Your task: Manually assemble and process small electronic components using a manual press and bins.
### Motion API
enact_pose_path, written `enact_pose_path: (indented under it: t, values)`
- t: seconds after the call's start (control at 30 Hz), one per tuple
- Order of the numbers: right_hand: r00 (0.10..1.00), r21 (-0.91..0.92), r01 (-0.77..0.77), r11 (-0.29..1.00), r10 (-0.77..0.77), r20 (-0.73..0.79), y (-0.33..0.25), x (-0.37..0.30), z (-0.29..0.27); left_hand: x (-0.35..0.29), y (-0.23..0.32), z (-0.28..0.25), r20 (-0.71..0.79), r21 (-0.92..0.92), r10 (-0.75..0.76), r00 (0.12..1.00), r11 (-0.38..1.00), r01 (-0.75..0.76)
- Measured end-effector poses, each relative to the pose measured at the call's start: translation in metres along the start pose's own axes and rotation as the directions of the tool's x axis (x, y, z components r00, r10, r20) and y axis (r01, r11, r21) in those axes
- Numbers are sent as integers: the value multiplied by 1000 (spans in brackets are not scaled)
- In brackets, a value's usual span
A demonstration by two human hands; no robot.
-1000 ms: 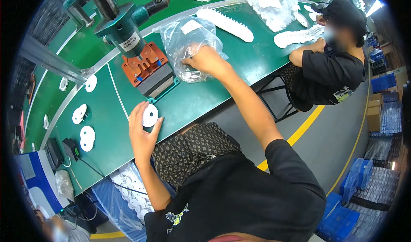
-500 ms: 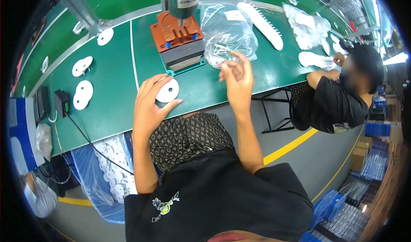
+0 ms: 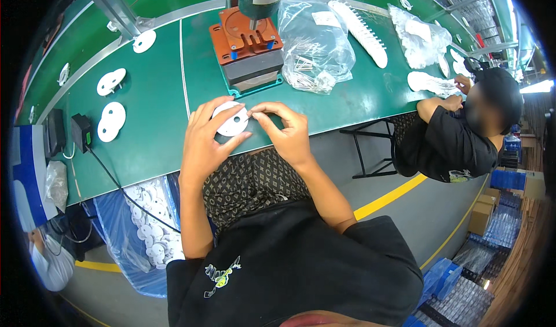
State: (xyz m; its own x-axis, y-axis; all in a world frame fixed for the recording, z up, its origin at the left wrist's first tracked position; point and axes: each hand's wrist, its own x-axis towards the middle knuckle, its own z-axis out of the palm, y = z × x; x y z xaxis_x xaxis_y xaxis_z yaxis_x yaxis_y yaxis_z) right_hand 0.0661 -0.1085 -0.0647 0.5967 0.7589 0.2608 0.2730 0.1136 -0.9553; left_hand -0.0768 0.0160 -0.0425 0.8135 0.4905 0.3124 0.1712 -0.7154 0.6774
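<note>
My left hand point(image 3: 204, 135) curls round a white round disc point(image 3: 233, 125) with a hole in its middle, gripping its rim between thumb and fingers at the table's near edge. Thumb and forefinger of my right hand point(image 3: 285, 131) are pinched together at the disc's right side. A small thin pin point(image 3: 249, 114) partly shows at those fingertips; most of it is hidden. Beyond my hands stands a press with an orange fixture point(image 3: 243, 37) on a dark block, under a dark green machine head point(image 3: 259, 0). To its right lies a clear plastic bag point(image 3: 318, 43) with several thin metal pins.
More white discs point(image 3: 112, 118) lie at the left, near a black box point(image 3: 82, 131) with a cable. A long white strip with pegs point(image 3: 362, 35) lies at the right. A blue-lined bin point(image 3: 124, 252) of white discs stands below. A co-worker point(image 3: 463, 124) sits at the right.
My right hand has moved from the bag of pins leftward and nearer, to the disc's right side. My left hand has kept its hold on the disc. The view has shifted slightly.
</note>
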Motion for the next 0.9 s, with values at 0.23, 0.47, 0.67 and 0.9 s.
enact_pose_path:
  t: [0.23, 0.47, 0.67, 0.9]
  values:
    - [998, -12, 46, 999, -47, -49, 1, 1, 1, 0, 0, 1, -6, 20, -3, 1000, 1000, 3]
    - [984, -91, 157, 984, -163, -66, -1, 1, 4, 2, 3, 0, -4, 18, 3, 1000, 1000, -3]
    - [987, -73, 143, 987, -148, -68, -3, 1, 7, 0, 1, 0, -11, 47, -2, 1000, 999, 2]
    - [907, -256, 408, 876, -421, 4, -3, 4, 11, 1, 2, 4, -65, 29, 23, 998, 999, -21]
